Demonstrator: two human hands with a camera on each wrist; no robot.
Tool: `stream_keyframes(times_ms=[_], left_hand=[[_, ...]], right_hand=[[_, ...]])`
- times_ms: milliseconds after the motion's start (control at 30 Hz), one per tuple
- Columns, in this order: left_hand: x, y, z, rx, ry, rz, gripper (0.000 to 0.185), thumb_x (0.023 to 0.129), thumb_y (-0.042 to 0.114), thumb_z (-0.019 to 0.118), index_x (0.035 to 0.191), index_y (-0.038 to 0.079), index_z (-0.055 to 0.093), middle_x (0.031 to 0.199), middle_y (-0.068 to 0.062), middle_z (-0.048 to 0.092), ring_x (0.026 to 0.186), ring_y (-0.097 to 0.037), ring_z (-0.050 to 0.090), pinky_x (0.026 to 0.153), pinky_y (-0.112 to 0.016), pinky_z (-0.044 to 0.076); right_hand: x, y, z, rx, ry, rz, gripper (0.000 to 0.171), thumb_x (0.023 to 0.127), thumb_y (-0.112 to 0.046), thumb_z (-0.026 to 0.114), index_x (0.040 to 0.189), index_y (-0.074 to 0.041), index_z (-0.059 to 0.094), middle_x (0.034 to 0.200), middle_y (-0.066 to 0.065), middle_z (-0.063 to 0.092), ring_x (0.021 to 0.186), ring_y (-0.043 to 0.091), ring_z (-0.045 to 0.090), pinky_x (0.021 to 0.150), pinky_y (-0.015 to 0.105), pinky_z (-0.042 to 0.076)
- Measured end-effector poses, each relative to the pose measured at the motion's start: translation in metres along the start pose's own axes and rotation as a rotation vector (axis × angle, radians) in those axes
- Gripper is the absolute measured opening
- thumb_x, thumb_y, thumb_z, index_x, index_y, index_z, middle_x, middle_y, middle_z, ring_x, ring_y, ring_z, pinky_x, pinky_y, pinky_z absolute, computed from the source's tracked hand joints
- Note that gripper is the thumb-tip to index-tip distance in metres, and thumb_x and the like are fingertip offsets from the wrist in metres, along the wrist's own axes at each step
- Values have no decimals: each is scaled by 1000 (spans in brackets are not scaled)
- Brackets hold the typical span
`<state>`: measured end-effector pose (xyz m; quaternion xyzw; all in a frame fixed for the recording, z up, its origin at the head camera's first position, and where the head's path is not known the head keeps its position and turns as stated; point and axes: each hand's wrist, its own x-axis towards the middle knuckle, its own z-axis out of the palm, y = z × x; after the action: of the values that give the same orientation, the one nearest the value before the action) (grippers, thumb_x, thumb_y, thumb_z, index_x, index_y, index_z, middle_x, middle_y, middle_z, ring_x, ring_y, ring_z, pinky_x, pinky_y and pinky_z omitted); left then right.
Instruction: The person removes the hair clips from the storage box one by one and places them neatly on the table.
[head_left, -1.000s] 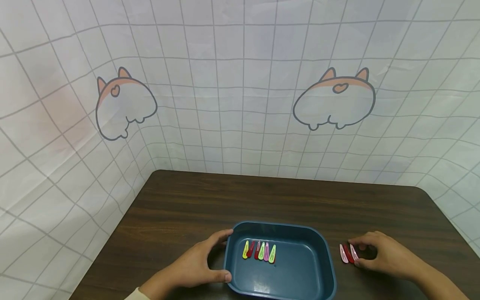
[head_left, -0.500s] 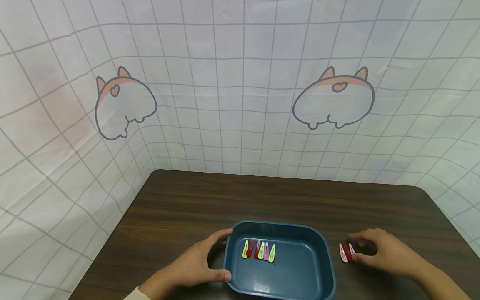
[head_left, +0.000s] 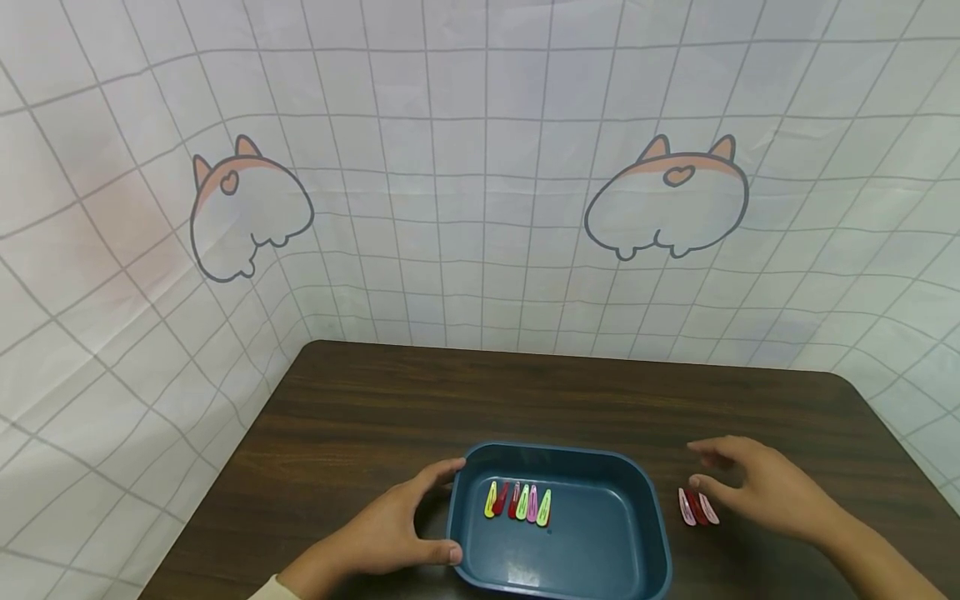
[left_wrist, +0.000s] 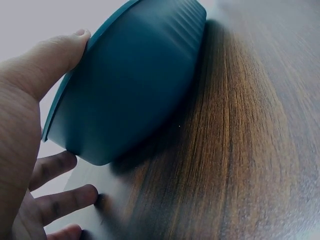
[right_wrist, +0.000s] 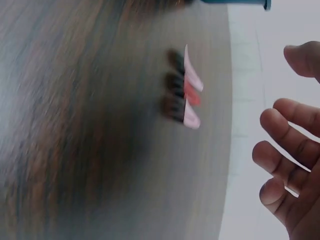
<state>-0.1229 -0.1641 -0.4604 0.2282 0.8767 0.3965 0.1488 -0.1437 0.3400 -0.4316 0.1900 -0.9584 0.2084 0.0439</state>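
A rounded rectangular tray (head_left: 645, 533) of dark blue plastic sits on the dark wood-grain table (head_left: 375, 417). Inside it, a row of slim hair clips (head_left: 519, 502) in yellow, red, green and pink lies side by side near its left end. The left hand (head_left: 386, 529) grips the tray's left rim, thumb and fingers curled round it. The right hand (head_left: 757, 492) hovers with loose, spread fingers, holding nothing, just above three clips (head_left: 697, 507), pink and red, lying on the table right of the tray.

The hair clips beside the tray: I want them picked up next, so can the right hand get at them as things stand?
Probably yes. The right hand hovers open just beside the hair clips, which lie bare on the table with nothing over them; the tray sits apart from them.
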Motion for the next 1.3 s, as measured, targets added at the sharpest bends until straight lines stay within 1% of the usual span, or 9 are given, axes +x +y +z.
stream_keyframes(times_ms=[133,367,767,867,967,1000,1100,1200,1300], left_hand=[[0,0,0,-1,-2,-1,95,81,56,83,158,41,28,149,3,52,133,-29,51,107,-70,33],[0,0,-1,-3,-5,5,95,82,56,82,158,41,28,149,3,51,134,-28,51,108,-69,32],[0,-2,0,17,-1,12,96,81,58,82,158,40,27,150,2,50,133,-29,51,107,-69,34],[0,-2,1,11,-2,11,96,81,57,82,158,40,28,151,2,50,134,-29,51,107,-69,33],[0,-1,1,9,-3,6,95,81,56,82,158,40,28,151,1,50,134,-29,51,107,-70,33],[0,-1,1,8,-3,4,95,81,56,83,158,40,28,151,1,50,133,-29,51,107,-70,33],[0,0,1,11,-3,-1,96,81,56,83,158,40,28,151,1,50,133,-30,51,107,-71,34],[0,1,1,6,-4,-2,96,81,56,83,158,39,28,152,1,49,134,-30,51,107,-71,33],[0,0,0,1,-6,0,96,81,55,83,159,39,28,152,1,48,134,-29,51,107,-71,32]], right_hand=[[4,-12,-3,9,5,16,52,92,-50,75,129,-14,69,109,-7,68,101,21,65,82,53,53],[11,-33,-5,29,-2,36,58,91,-55,73,132,-14,68,114,-1,71,104,27,68,80,57,55],[17,-61,1,32,-1,10,56,90,-53,75,134,-18,66,113,-6,70,101,19,67,76,49,56],[18,-68,2,57,-33,26,59,91,-54,74,137,-18,63,116,-2,70,78,10,68,74,44,55],[19,-74,3,91,-64,49,62,91,-55,73,140,-19,60,119,2,69,52,4,60,70,37,54],[20,-76,3,95,-70,48,63,91,-56,72,140,-18,60,119,2,69,50,3,58,70,37,54],[21,-79,5,78,-59,22,62,91,-57,72,138,-18,61,118,0,69,74,8,68,73,41,57],[23,-82,6,57,-40,-15,60,91,-56,73,136,-17,63,116,-5,69,101,16,67,80,48,57],[26,-86,9,57,-41,-30,58,90,-52,75,134,-16,64,115,-6,69,105,17,66,81,46,57]])
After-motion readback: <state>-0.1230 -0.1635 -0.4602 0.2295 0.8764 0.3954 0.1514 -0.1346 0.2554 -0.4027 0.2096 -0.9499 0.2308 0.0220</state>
